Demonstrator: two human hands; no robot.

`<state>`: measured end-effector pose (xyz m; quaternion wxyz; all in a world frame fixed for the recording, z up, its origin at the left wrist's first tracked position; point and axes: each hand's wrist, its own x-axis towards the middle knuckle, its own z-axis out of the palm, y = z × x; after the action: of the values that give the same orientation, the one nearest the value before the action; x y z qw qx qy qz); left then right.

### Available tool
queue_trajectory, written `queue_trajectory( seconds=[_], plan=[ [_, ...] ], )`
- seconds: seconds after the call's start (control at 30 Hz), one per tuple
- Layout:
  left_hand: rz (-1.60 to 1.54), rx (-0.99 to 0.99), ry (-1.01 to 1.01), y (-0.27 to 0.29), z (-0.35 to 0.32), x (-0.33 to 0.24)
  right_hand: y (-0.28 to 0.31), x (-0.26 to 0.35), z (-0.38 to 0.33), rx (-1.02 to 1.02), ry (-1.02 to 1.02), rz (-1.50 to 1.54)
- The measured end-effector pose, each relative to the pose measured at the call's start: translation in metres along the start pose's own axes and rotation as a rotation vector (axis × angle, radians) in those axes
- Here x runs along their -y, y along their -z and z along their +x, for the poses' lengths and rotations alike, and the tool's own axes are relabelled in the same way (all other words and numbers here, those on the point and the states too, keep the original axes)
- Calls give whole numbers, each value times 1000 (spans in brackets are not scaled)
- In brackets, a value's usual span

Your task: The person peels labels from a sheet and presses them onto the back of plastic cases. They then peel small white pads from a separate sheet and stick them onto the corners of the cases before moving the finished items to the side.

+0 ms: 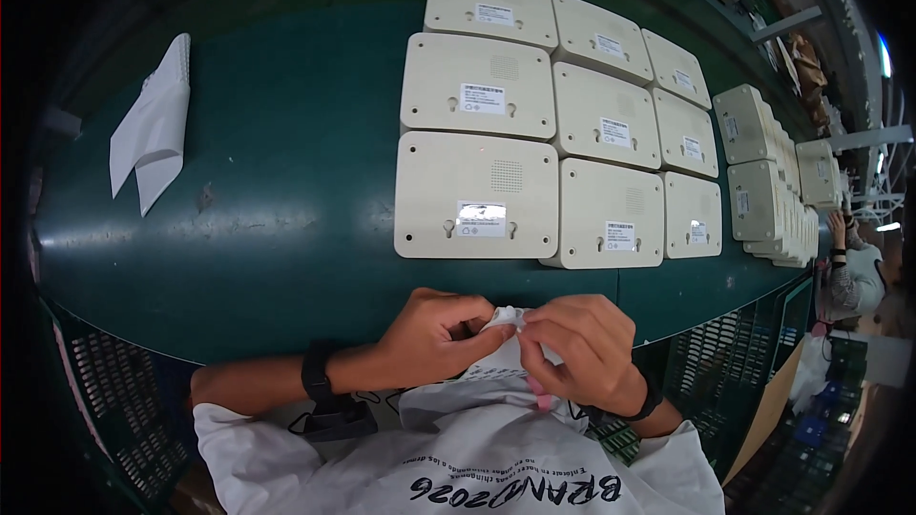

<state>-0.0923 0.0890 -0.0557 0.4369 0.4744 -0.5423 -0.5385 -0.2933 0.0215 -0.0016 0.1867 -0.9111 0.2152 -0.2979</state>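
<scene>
A small white cloth (506, 318) is pinched between the closed fingers of the left hand (434, 336) and right hand (584, 348), just below the nearest cream casing (475, 195) on the green worktop (286, 181).

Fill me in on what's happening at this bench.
A person's left hand and right hand pinch a small white crumpled piece between them, close to the chest, at the edge of the dark green table. Cream rectangular plastic housings lie in rows ahead, untouched. A folded white sheet sits far left.
</scene>
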Motion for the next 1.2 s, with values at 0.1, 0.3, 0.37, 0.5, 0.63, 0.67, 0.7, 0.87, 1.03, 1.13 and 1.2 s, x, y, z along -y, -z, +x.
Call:
queue_trajectory(
  seconds=[0.1, 0.3, 0.37, 0.5, 0.63, 0.67, 0.7, 0.87, 1.03, 1.13, 1.2],
  plan=[
    [0, 1, -37, 5, -3, -1, -8, -1, 6, 0, -51, 93],
    [-7, -24, -69, 11, -9, 0, -12, -6, 21, 152, -66, 303],
    [-3, -25, -95, 12, -11, 3, -9, -3, 27, 204, -118, 329],
    [13, -32, -142, 16, -11, 8, -8, -1, 36, 309, -206, 361],
    [35, -29, -179, 19, -12, 11, -10, -1, 39, 328, -148, 307],
    [44, -23, -188, 18, -12, 12, -10, -1, 39, 328, -139, 304],
    [38, -32, -188, 18, -13, 13, -10, -1, 39, 328, -131, 300],
    [-8, -71, -197, 18, -14, 13, -6, 3, 45, 379, -27, 206],
    [-28, -75, -214, 15, -13, 11, -14, -7, 80, 249, -346, 408],
    [-33, -81, -202, 17, -13, 10, -38, -16, 106, 319, -419, 464],
    [-37, -41, -157, 18, -14, 9, -47, -18, 114, 380, -420, 492]
  ],
)
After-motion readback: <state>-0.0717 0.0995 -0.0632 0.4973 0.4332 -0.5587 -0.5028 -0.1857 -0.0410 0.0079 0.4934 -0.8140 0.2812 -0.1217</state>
